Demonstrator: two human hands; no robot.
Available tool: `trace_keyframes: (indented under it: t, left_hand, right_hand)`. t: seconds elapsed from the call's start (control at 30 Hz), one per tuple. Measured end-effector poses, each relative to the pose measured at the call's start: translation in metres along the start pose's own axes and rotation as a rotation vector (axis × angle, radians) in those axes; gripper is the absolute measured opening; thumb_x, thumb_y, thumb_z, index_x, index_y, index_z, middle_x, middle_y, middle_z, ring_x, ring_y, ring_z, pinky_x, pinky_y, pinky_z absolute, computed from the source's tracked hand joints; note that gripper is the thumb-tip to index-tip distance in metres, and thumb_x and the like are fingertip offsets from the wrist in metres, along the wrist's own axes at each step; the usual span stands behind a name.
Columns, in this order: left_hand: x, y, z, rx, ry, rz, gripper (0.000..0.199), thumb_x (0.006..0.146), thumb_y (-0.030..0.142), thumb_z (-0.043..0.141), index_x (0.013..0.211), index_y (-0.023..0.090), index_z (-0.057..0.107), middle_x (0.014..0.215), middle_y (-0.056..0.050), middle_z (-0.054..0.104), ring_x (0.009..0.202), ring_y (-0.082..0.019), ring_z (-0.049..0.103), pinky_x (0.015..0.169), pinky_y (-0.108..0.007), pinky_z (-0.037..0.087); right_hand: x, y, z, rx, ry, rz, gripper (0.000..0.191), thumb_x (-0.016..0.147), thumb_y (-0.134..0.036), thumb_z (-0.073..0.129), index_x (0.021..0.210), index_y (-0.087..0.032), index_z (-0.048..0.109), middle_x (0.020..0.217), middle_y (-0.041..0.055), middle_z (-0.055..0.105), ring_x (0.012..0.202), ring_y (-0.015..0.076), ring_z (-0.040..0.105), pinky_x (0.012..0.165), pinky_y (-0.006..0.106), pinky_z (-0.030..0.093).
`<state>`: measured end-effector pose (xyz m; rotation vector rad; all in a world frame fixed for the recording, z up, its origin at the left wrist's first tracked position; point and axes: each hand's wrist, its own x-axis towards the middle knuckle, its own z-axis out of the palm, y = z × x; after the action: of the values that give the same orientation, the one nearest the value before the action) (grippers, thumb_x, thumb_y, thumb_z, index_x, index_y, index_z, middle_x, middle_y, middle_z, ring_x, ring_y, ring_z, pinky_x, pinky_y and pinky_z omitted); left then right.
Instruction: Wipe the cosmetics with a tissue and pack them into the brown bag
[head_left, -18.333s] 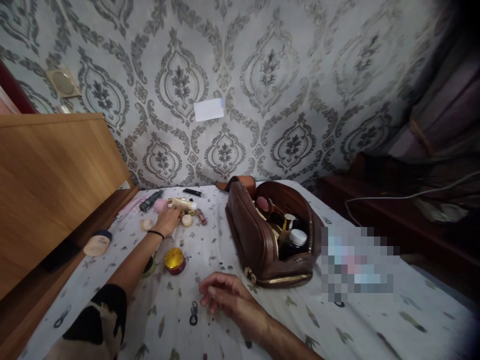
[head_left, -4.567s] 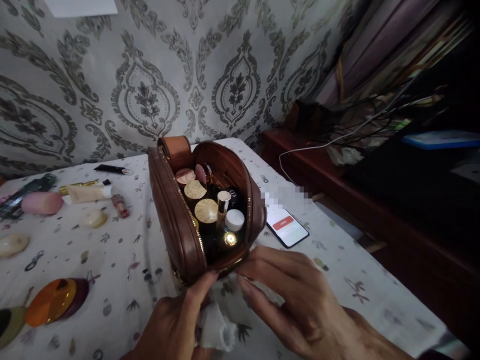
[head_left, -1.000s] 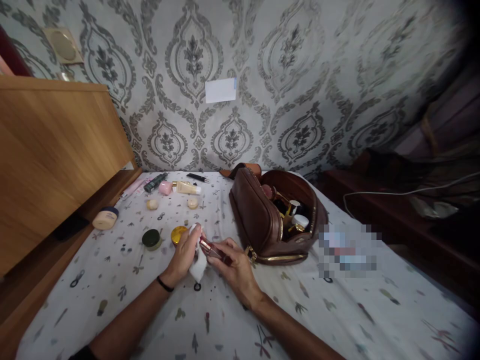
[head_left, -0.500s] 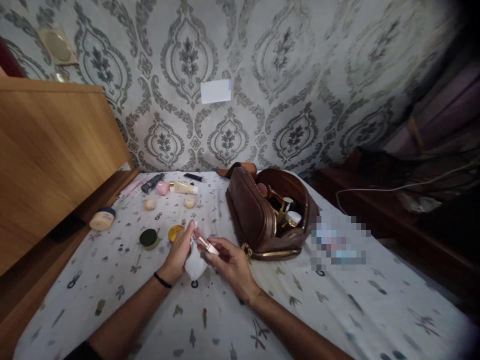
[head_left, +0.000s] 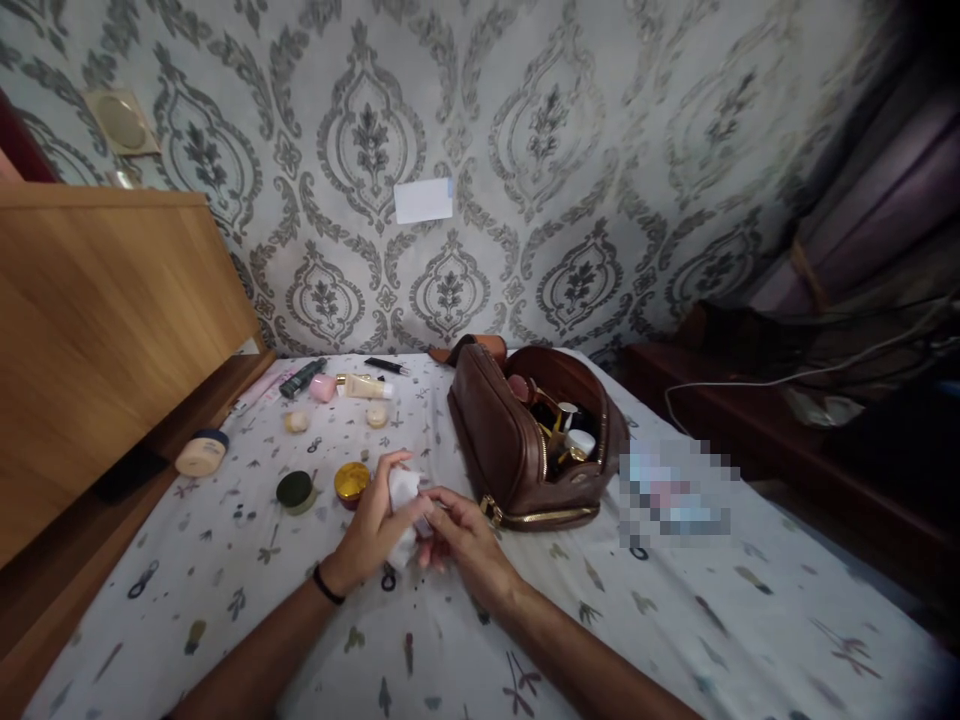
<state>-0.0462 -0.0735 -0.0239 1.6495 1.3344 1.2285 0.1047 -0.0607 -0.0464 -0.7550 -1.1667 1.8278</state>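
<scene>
My left hand point(head_left: 379, 525) is closed round a crumpled white wipe point(head_left: 405, 487), with the thumb pressed across it. Close against it, my right hand point(head_left: 472, 550) pinches a lipstick, now almost wholly covered by the wipe and fingers. Left of my hands stand a gold-lidded jar point(head_left: 352, 483) and a jar with a dark green lid point(head_left: 296, 491). To the right sits an unzipped brown cosmetic bag point(head_left: 491, 440), with bottles and a white-capped container point(head_left: 580, 443) inside.
Farther back lie a cream tube point(head_left: 367, 387), a pink jar point(head_left: 323, 388), small pale jars point(head_left: 376, 415), a dark tube point(head_left: 303, 378) and a black pencil-like item point(head_left: 387, 366). A blue-lidded jar point(head_left: 202, 453) stands by the wooden cabinet point(head_left: 120, 320). A blurred-out packet point(head_left: 671, 490) lies right of the bag.
The wipe has come round the lipstick, which was plainly visible before. My left thumb has folded over towards my right fingers. The view has tilted slightly upward.
</scene>
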Motion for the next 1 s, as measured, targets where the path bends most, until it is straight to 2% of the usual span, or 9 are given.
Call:
trace_keyframes:
  t: [0.1,0.2,0.33,0.47,0.57,0.67,0.77,0.9,1.0]
  left_hand:
    - [-0.001,0.0,0.002,0.141,0.0,-0.005,0.053,0.079,0.043,0.068,0.122,0.021,0.045,0.095,-0.003,0.059,0.085,-0.021,0.057,0.081,-0.034,0.045]
    - [-0.001,0.003,0.002,0.191,0.015,0.008,0.036,0.084,0.043,0.06,0.11,0.021,0.047,0.084,-0.001,0.058,0.081,-0.021,0.056,0.078,-0.034,0.044]
    - [0.003,0.005,0.002,0.204,0.093,0.044,0.021,0.09,0.042,0.05,0.096,0.022,0.049,0.078,0.0,0.057,0.077,-0.02,0.056,0.077,-0.033,0.043]
    - [0.006,0.005,0.0,0.194,0.181,0.006,0.031,0.091,0.05,0.045,0.079,0.023,0.052,0.067,0.001,0.053,0.069,-0.02,0.054,0.072,-0.032,0.043]
    - [0.006,0.003,-0.002,0.137,0.179,-0.061,0.046,0.091,0.061,0.039,0.068,0.023,0.052,0.059,0.001,0.051,0.061,-0.019,0.052,0.065,-0.031,0.043]
    - [0.005,0.001,-0.004,0.076,0.16,-0.093,0.06,0.091,0.069,0.029,0.079,0.021,0.063,0.068,-0.003,0.061,0.069,-0.021,0.059,0.071,-0.034,0.048]
    - [0.004,0.001,-0.006,0.043,0.15,-0.095,0.067,0.094,0.066,0.022,0.112,0.019,0.066,0.096,-0.009,0.07,0.092,-0.025,0.063,0.09,-0.04,0.048]
    - [0.002,0.0,-0.002,0.036,0.102,0.023,0.054,0.098,0.053,0.028,0.132,0.022,0.057,0.134,-0.009,0.058,0.127,-0.026,0.05,0.111,-0.043,0.036]
    - [-0.001,-0.002,0.004,0.125,0.032,0.152,0.05,0.096,0.044,0.042,0.142,0.024,0.047,0.147,-0.009,0.048,0.138,-0.026,0.04,0.117,-0.044,0.029]
  right_hand:
    - [-0.001,0.001,0.0,0.029,-0.014,0.013,0.055,0.069,-0.064,0.075,0.095,-0.019,0.059,0.055,-0.005,0.06,0.042,0.0121,0.059,0.038,0.019,0.035]
    - [-0.002,0.001,0.0,0.036,-0.02,0.018,0.05,0.071,-0.064,0.074,0.089,-0.019,0.06,0.058,-0.005,0.058,0.043,0.0111,0.059,0.04,0.02,0.036]
    - [-0.002,0.0,0.001,-0.028,-0.064,0.026,0.048,0.072,-0.063,0.074,0.085,-0.017,0.064,0.062,-0.0037,0.059,0.045,0.0104,0.058,0.042,0.021,0.037]
    - [-0.003,0.001,0.002,-0.105,-0.099,0.062,0.053,0.061,-0.055,0.085,0.093,-0.018,0.064,0.062,-0.0062,0.059,0.044,0.0076,0.054,0.042,0.02,0.038]
    - [-0.005,0.001,0.002,-0.101,-0.11,0.096,0.054,0.059,-0.054,0.086,0.091,-0.017,0.064,0.06,-0.0072,0.058,0.043,0.0064,0.052,0.041,0.018,0.036]
    - [-0.007,-0.001,0.002,-0.041,-0.098,0.114,0.053,0.058,-0.052,0.087,0.09,-0.015,0.066,0.062,-0.0062,0.06,0.043,0.0055,0.052,0.04,0.017,0.035]
    - [-0.006,-0.004,0.002,0.067,-0.049,0.102,0.055,0.058,-0.047,0.089,0.096,-0.016,0.066,0.068,-0.0052,0.063,0.044,0.0049,0.054,0.04,0.017,0.034]
    - [-0.002,-0.004,0.001,0.235,0.02,0.033,0.065,0.059,-0.045,0.089,0.111,-0.02,0.06,0.07,-0.0065,0.063,0.045,0.0063,0.057,0.039,0.016,0.034]
    - [-0.002,-0.005,0.001,0.253,0.005,0.002,0.06,0.063,-0.046,0.087,0.108,-0.019,0.06,0.068,-0.0059,0.061,0.045,0.0063,0.057,0.04,0.016,0.035]
